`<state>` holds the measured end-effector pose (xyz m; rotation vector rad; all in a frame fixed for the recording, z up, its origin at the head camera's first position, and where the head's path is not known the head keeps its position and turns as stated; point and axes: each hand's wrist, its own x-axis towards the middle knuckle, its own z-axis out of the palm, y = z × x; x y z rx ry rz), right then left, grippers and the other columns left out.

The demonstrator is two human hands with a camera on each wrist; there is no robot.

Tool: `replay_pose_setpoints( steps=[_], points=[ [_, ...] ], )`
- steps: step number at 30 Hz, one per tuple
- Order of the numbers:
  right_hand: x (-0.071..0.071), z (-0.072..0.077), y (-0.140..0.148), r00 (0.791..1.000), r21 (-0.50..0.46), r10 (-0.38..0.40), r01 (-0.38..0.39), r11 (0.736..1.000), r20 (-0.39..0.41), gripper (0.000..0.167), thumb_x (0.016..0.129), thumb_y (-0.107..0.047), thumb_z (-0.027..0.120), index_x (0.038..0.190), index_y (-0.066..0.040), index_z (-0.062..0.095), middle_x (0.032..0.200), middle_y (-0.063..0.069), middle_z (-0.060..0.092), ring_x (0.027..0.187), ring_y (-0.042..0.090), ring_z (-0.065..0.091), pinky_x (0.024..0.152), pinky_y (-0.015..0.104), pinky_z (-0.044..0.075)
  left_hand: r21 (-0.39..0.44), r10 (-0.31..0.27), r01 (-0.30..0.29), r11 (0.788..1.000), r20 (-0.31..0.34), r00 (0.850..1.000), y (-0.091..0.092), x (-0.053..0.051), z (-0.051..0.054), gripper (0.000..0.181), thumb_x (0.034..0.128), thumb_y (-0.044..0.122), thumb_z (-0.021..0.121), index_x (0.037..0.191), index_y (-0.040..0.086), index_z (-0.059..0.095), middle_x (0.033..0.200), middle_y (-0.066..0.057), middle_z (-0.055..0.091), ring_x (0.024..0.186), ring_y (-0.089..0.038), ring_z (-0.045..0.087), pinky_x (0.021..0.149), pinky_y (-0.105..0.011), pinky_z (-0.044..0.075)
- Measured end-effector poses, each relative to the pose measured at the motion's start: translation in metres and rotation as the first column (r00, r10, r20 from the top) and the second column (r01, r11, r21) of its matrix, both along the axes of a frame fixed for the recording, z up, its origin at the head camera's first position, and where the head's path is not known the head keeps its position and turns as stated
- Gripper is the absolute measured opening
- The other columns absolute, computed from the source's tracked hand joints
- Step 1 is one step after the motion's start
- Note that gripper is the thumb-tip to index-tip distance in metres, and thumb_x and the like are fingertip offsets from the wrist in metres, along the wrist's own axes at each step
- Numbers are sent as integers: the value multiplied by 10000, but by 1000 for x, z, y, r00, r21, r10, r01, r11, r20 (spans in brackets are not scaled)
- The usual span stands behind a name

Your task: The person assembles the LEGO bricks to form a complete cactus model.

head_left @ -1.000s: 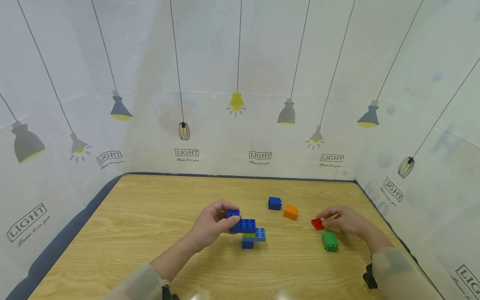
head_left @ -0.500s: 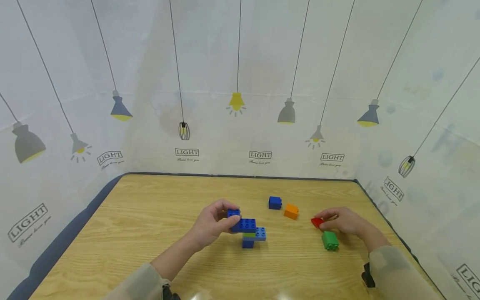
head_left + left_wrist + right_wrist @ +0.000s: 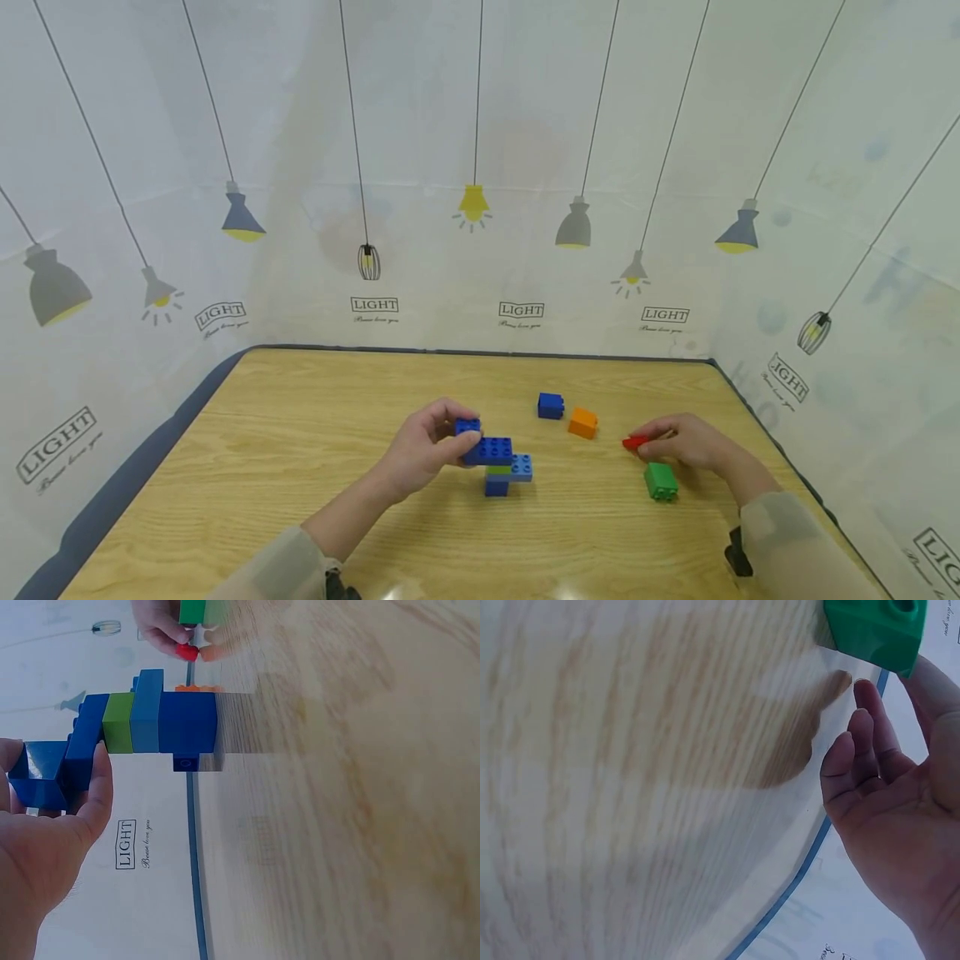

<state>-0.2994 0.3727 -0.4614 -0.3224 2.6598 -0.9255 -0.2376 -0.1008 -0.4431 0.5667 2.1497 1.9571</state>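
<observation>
On my feed, the left hand (image 3: 422,454) pinches the top of one five-brick stack (image 3: 491,451) (three blue, one lime, one light blue), which stands on the table (image 3: 337,383) just right of those fingers. The right hand (image 3: 690,442) pinches one red brick (image 3: 634,442) at its fingertips. I count three more loose bricks: one green brick (image 3: 661,482) just on its near side, the closest obstacle to it; one orange brick (image 3: 582,423) beyond its fingertips, leftward; one blue brick (image 3: 551,406) farther out. A lamp-printed sheet (image 3: 420,108) rises well beyond both hands.
</observation>
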Motion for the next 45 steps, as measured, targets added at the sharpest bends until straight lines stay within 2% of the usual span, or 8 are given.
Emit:
replay_pose_setpoints(
  steps=[7,13,17,23,30,36,39,45],
  points=[
    [5,1,-2,997,-46,-61,60,997,-37,336,1022,-378,794,1290,-175,808,1207,83,764,930,198,621,758,307,510,0,-3,3,1000,-6,1000,0,1,-1,325,1079,174,720,1352,10,655,1177,-101,648,1059,-215,672,826,-308,672],
    [9,10,-13,992,-59,-67,61,996,-110,375,1039,-422,766,1306,-161,789,1242,58,782,1053,192,668,885,348,558,2,1,-1,1000,0,1000,0,1,0,352,1073,161,723,1360,-25,640,1167,-104,648,1055,-209,677,824,-312,678],
    [13,18,-25,990,-86,-73,64,994,-118,359,1039,-433,764,1292,-180,791,1182,19,787,1052,203,656,871,362,559,1,7,-7,1000,0,1000,1,1,0,323,1071,157,725,1343,0,654,1167,-107,649,1054,-209,678,823,-315,679],
    [19,24,-46,990,-145,-45,25,989,-134,340,1049,-381,761,1309,-163,783,1228,56,781,1058,238,689,858,407,619,-4,10,-10,1000,-1,1000,0,1,0,316,1073,161,724,1342,10,657,1168,-108,643,1058,-211,679,826,-321,682],
    [26,25,-69,990,-265,2,-39,963,-140,311,1058,-288,760,1313,-112,775,1252,104,794,1083,324,746,889,276,630,4,0,0,1000,2,1000,0,0,-1,389,1074,164,722,1381,-52,616,1174,-111,640,1064,-213,672,830,-314,678],
    [33,25,-83,989,-325,8,-56,944,-148,323,1060,-276,757,1330,-98,762,1277,115,789,1111,198,755,913,217,614,14,1,-1,1000,-1,1000,1,0,-2,350,1066,155,731,1359,-15,643,1153,-84,647,1043,-208,685,819,-313,677],
    [35,22,-88,990,-351,8,-57,935,-138,335,1064,-271,752,1352,-98,749,1253,115,794,1096,225,763,917,263,634,20,1,-1,1000,-7,1000,1,0,-2,340,1064,150,731,1353,-11,652,1136,-67,654,1029,-201,692,810,-311,675],
    [38,17,-99,991,-428,44,-94,899,-125,376,1076,-244,734,1403,-59,715,1272,170,769,1100,404,756,954,442,669,23,-1,1,1000,-8,1000,1,1,-1,337,1066,154,730,1350,-9,653,1127,-65,652,1026,-204,684,808,-305,671]
  ],
)
